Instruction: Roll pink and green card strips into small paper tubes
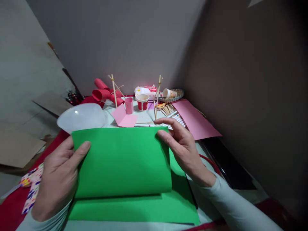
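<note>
From my end of the feed, I saw the left hand (pixel 57 173) gripping the left edge of a folded green sheet (pixel 122 162), its thumb pressed flat on the front. The right hand (pixel 179 141) pinched the upper right corner between the thumb and fingers partly hidden behind it, the index finger stretched out above the top edge. The folded part was raised in front of the camera, over a flat green layer (pixel 134 208) on the worktop (pixel 120 226); I couldn't tell whether the two were joined.

Beyond the top edge I made out a folded pink card (pixel 127 120), a small pink tube (pixel 129 106) upright just beside it, and a red-and-white cup (pixel 142 104). Two stick frames (pixel 114 91) stood well apart, with red tubes (pixel 101 93) near the left one. A translucent bowl (pixel 80 117) sat near the left hand; a pink sheet (pixel 197 118) lay beyond the right.
</note>
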Available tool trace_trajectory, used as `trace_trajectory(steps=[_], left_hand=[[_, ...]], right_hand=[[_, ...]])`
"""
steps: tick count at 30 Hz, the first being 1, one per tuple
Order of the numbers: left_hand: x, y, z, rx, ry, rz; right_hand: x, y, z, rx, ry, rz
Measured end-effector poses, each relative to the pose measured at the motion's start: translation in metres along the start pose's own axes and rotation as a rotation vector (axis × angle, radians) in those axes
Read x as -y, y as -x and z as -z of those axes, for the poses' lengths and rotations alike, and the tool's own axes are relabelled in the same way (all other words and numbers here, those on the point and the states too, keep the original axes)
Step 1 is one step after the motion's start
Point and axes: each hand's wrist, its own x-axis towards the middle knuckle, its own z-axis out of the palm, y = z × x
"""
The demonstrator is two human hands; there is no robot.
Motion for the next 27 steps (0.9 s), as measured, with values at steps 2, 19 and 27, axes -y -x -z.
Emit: trace_trajectory(steps=[2, 19, 27], left_hand=[[-0.005, 0.001, -0.004, 0.034, 0.065, 0.02], [0.003, -0.005, 0.003, 0.089, 0.073, -0.151], [-0.003, -0.005, -0.008, 0.244, 0.077, 0.005]], right_hand=[[-0.002, 0.0, 0.001, -0.021, 0.057, -0.009], [-0.023, 0.0, -0.005, -0.036, 0.195, -0.026], [-0.028, -0.007, -0.008, -0.155, 0.181, 0.016]])
